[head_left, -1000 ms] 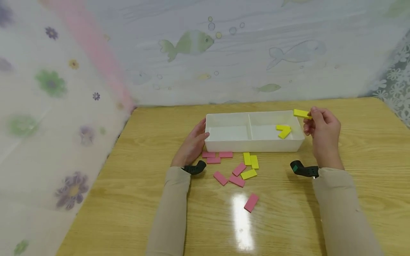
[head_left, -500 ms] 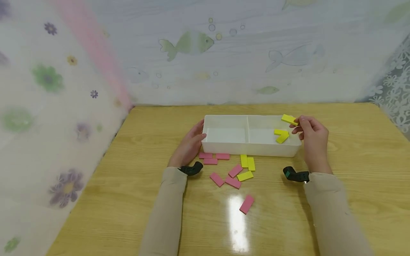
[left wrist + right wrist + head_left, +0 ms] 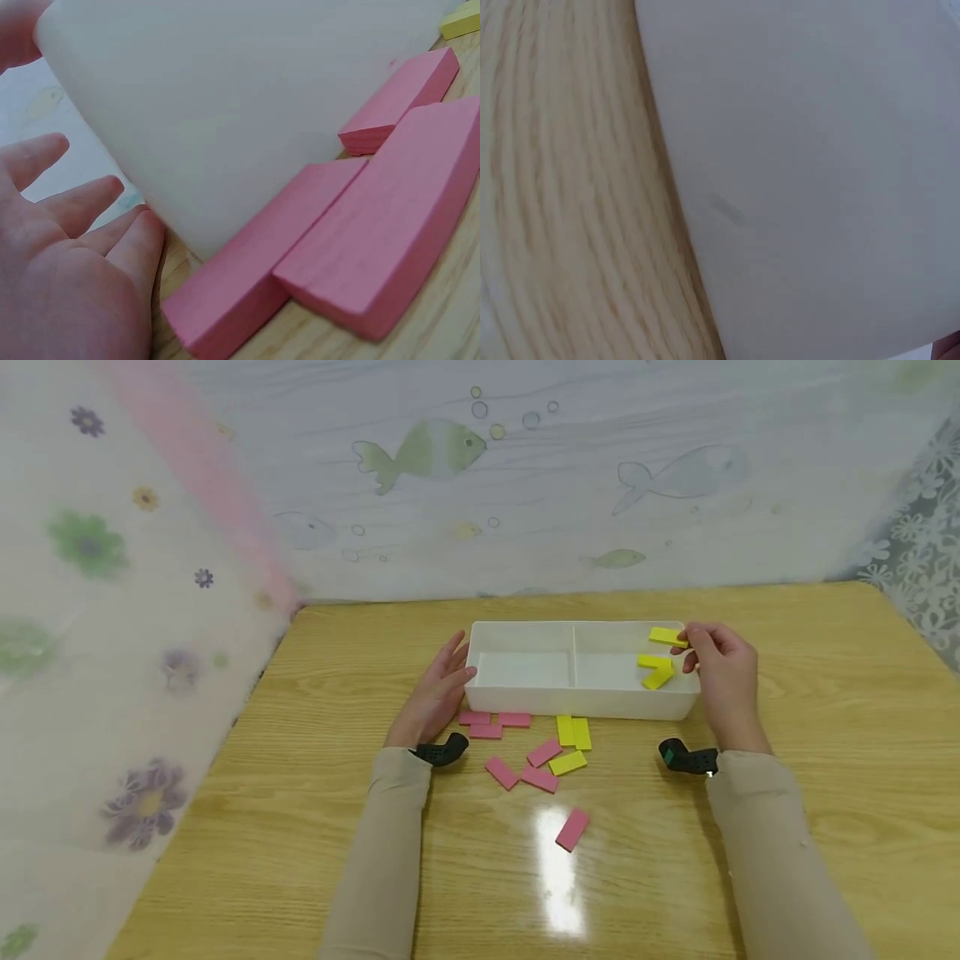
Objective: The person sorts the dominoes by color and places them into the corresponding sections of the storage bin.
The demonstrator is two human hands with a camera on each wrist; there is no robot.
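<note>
A yellow block (image 3: 667,637) hangs over the right compartment of the white divided tray (image 3: 525,700), pinched in the right hand (image 3: 718,672). The left hand (image 3: 437,693), fingers straight, rests against the tray's left end, beside pink blocks (image 3: 493,724).

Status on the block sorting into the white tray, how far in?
Early. Done: two yellow blocks lie in the right compartment of the white tray. In hand: the right hand pinches a third yellow block over that compartment, while the left hand rests open against the tray's left end. Left: three yellow blocks and seven pink blocks on the table; left compartment holds nothing.
</note>
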